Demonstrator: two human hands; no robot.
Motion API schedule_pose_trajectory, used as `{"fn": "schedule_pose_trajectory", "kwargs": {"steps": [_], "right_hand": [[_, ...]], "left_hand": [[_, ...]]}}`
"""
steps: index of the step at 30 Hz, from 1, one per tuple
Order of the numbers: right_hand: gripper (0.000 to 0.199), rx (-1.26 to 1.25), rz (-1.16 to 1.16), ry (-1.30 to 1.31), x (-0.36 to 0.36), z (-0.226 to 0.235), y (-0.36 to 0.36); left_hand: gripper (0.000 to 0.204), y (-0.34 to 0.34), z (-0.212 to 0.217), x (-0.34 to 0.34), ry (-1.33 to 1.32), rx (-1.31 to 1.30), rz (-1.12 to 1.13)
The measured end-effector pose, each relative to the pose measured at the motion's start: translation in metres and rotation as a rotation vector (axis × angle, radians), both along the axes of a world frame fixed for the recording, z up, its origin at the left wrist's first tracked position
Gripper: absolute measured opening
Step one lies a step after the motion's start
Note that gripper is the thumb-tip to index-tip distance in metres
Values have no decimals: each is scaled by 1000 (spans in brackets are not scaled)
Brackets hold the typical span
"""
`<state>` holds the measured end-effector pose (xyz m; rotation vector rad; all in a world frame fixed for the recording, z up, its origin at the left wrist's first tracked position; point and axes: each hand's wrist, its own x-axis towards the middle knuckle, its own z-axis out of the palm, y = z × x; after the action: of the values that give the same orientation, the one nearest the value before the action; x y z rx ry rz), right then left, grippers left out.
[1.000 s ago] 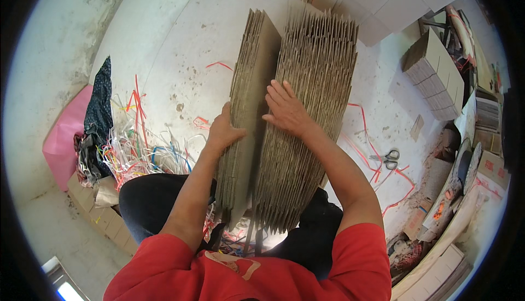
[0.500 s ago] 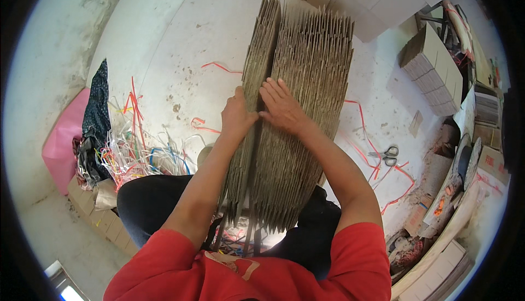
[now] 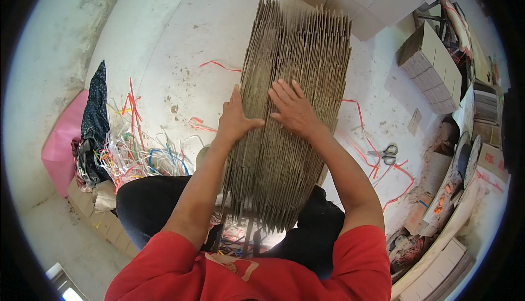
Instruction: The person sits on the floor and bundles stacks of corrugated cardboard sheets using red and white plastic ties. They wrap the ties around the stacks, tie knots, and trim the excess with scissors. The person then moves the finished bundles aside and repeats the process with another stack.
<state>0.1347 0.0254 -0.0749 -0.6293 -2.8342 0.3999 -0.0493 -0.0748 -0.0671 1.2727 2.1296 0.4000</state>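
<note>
A long stack of brown-grey cardboard sheets (image 3: 306, 71) stands on edge in front of me, between my knees, its many edges facing up. My left hand (image 3: 236, 116) presses against the stack's left side, fingers stretched along it and the thumb reaching over the top edges. Flat on the upper edges near the middle lies my right hand (image 3: 295, 108), fingers extended and slightly spread. Neither hand is wrapped round a sheet. Below the stack, dark narrow legs of a support partly show.
Scissors (image 3: 386, 154) lie on the floor to the right, beside red plastic strapping (image 3: 362, 120). Tangled strips (image 3: 143, 161) heap at the left near a pink sheet (image 3: 64, 137). Stacked cardboard (image 3: 437, 74) stands at the right, with more cardboard (image 3: 377, 0) at the back.
The gap between the narrow left bundle and the main stack has closed. My right hand has shifted slightly right, and my left thumb now stretches across the top edges.
</note>
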Motion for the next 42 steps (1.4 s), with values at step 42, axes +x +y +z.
{"fn": "schedule_pose_trajectory", "kwargs": {"steps": [42], "right_hand": [[55,24,-23,50,10,-7,-2]], "left_hand": [[127,-6,-4,-8,125,-79,69]]}}
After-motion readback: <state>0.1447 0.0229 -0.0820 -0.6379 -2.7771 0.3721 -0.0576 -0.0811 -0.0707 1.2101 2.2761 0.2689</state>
